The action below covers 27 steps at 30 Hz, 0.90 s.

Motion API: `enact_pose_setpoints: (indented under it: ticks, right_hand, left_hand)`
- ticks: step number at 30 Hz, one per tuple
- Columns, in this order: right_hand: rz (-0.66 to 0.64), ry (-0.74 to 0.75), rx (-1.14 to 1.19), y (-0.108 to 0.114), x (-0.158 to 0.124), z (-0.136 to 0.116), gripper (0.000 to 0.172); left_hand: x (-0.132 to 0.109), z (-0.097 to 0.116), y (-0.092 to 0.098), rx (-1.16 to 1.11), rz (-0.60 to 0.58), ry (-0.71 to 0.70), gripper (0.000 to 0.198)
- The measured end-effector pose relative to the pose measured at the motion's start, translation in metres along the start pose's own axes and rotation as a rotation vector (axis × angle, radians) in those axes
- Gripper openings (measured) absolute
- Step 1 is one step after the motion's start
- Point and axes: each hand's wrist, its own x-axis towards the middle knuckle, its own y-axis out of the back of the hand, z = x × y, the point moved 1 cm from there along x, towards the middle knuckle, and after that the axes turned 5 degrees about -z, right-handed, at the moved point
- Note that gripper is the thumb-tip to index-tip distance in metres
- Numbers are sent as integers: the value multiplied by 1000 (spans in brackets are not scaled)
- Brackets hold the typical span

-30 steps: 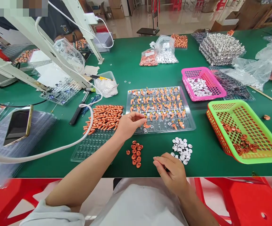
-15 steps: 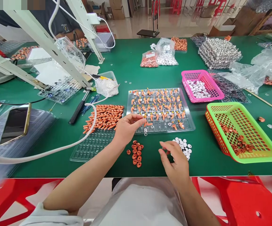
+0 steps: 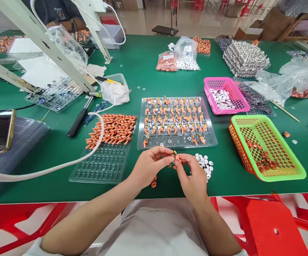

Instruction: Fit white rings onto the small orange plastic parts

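Note:
In front of the clear tray (image 3: pixel 177 142), my two hands meet over a small orange curved plastic piece (image 3: pixel 178 158) with a yellow tip. My left hand (image 3: pixel 150 167) pinches it from the left. My right hand (image 3: pixel 193 176) grips it from the right between thumb and fingers. Rows of similar orange pieces fill most of the tray. Orange discs (image 3: pixel 154 184) lie partly hidden behind my left hand. White discs (image 3: pixel 206 164) are heaped just beyond my right hand.
On the left, orange parts (image 3: pixel 113 128) cover the back of a gridded tray (image 3: pixel 100 163), with a white cable (image 3: pixel 63 172) across it. A hammer (image 3: pixel 77 121) lies farther left. Pink (image 3: pixel 246 106) and green (image 3: pixel 298 174) baskets hold parts on the right. A co-worker (image 3: pixel 60 14) sits at the back left.
My left hand has drawn back from the tray towards me with the orange piece. My right hand has moved left to meet it and grip the piece. The view has shifted slightly.

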Motion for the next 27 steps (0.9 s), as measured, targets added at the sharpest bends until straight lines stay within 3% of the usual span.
enact_pose_setpoints:
  ticks: [3,6,10,13,18,21,23,27]
  right_hand:
    - [11,-149,249,3,-1,3,15]
    - [60,-202,371,2,-2,3,18]
    - [93,-204,304,1,-8,5,17]
    - [93,-185,205,4,-13,11,15]
    - [220,-145,147,13,-19,18,17]
    - [261,-137,141,17,-22,19,16]
    - [233,-117,146,20,-24,19,14]
    - [184,-89,143,25,-30,19,13]
  left_hand:
    - [-2,-6,0,59,-34,-30,37]
    - [-5,-10,-5,110,-99,-12,41]
    - [-6,-11,-12,240,-114,-9,22]
    - [-6,-12,-12,466,-86,-50,15]
    - [-5,-24,-16,847,-138,-284,18]
    - [-4,-29,-17,935,-182,-419,27]
    - [-2,-29,-13,959,-156,-468,32]
    - [5,-17,8,1060,38,-513,25]
